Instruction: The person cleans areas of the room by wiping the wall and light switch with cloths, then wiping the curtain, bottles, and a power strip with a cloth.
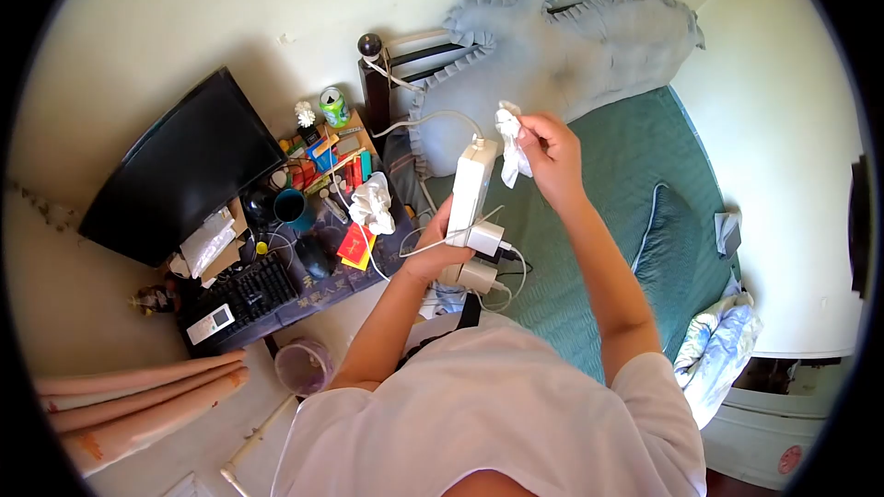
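My left hand [440, 244] is wrapped round a white power strip [471, 182], which is held up on a slant with its cord leaving the top end. Two white plug adapters [485, 236] with cables stick out from the strip's lower right side. A crumpled white tissue [512, 145] is pinched in my right hand [551, 155], just right of the strip's upper end. Left of the strip, a larger crumpled tissue [371, 203] lies on the desk, above a red packet [354, 244].
The cluttered desk [318, 294] at left holds a monitor [189, 166], keyboard [241, 296], mouse [315, 256], dark mug [292, 208] and green can [334, 107]. A bin [303, 366] stands below. The bed [599, 193] carries a grey cushion [589, 55] and a green pillow [665, 239].
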The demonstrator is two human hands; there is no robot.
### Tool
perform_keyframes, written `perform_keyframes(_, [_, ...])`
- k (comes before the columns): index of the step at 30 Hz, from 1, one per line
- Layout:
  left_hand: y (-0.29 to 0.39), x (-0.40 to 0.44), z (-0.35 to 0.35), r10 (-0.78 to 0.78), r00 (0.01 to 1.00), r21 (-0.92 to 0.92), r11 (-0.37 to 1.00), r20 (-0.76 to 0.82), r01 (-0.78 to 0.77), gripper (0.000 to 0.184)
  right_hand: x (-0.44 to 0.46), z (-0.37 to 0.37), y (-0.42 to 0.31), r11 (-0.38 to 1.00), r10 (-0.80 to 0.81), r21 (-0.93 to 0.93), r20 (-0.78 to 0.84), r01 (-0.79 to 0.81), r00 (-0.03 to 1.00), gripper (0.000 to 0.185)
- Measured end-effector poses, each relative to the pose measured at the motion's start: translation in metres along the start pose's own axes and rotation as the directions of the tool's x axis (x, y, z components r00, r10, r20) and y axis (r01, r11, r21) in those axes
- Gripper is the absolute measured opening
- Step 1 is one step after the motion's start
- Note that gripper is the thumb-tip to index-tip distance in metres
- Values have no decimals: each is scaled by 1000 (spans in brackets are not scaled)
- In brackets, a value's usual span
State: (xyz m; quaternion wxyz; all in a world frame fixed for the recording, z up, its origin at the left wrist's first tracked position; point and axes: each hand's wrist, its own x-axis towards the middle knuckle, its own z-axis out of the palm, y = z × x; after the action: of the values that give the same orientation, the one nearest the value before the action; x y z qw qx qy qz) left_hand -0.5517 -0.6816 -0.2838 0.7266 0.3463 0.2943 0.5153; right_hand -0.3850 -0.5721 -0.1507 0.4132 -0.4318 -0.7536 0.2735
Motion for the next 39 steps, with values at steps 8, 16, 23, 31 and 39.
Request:
perform_keyframes(8, [-7, 5, 9, 175, 984, 411, 900, -41, -143, 107, -5, 6, 18, 956, 249, 110, 187, -272, 950, 25])
perform_keyframes(16, [-22, 11, 4, 103, 990, 444, 895, -99, -49, 108, 32, 20, 47, 933, 326, -276, 387, -230, 862, 20])
perform_keyframes(23, [-33, 9, 0, 109, 985, 561, 828, -133, -16, 109, 58, 61, 69, 827, 321, -560, 548, 54, 772, 18])
perform_keyframes(31, [-33, 8, 7, 135, 990, 541, 831, 35, -132, 107, 91, 114, 105, 658, 445, -739, 538, 147, 716, 18])
perform_keyframes(39, [-31, 8, -14, 127, 988, 152, 982, -86, -113, 105, 109, 19, 46, 994, 106, -35, 346, -100, 932, 29])
